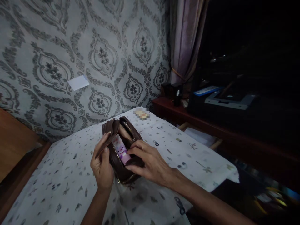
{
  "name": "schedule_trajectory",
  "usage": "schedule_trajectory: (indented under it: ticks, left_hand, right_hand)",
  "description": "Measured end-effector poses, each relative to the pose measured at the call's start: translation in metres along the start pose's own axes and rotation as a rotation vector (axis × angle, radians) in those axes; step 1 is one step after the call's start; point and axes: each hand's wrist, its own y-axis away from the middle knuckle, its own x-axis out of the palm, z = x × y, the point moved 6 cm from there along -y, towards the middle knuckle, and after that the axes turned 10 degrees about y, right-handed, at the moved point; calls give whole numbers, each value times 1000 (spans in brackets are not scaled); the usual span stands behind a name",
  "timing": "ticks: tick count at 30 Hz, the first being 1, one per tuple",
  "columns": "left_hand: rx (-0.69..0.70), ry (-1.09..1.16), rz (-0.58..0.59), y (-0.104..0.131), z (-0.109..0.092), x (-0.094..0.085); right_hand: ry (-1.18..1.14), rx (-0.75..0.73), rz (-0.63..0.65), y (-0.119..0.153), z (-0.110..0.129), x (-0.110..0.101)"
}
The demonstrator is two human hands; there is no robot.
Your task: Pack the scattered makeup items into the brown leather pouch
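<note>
A dark brown zippered bag (pixel 114 161) sits unzipped on the covered table, its mouth toward me. Inside lies a pink and purple tube (pixel 120 149) with a printed cartoon pattern, partly hidden by the bag's wall. My left hand (pixel 103 167) is closed around the bag's left side, thumb and fingers pinching a brown flap or strap. At the right rim, my right hand (pixel 147 159) has its thumb along the front edge and bent fingers inside the opening. Its fingertips are by the tube's lower end, and the rim seems held between them and the thumb.
A white patterned cloth (pixel 77 175) covers the table. Near its far corner lies a blurred yellowish item (pixel 142 114). On the right stands a dark red cabinet (pixel 168 109) with an open drawer (pixel 199 136) and a small dark bottle (pixel 177 97). A wooden panel (pixel 16 140) borders the left.
</note>
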Motion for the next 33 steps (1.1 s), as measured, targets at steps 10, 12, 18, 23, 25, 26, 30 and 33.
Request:
schedule_trajectory:
  ticks: [10,12,18,23,25,26,30,33]
  left_hand:
    - [2,-69,76,4,-7,6]
    - [21,-129,131,5,-9,8]
    - [98,-239,303,10,-1,10]
    - [238,-425,471,15,1,15]
    - [259,-442,480,16,0,14]
    - [264,-443,485,16,0,14]
    - [274,-422,471,18,1,14]
    - [277,-386,450,18,3,14]
  right_hand:
    - [136,250,46,-2,-3,20]
    - [144,327,64,-2,-5,19]
    - [182,344,215,-9,0,18]
    - [41,273,100,-6,-1,14]
    - [8,242,-24,0,-7,10]
    - [10,239,-92,3,-12,7]
    - [-22,317,-201,12,-38,11]
    - [-185,313,-95,9,-45,25]
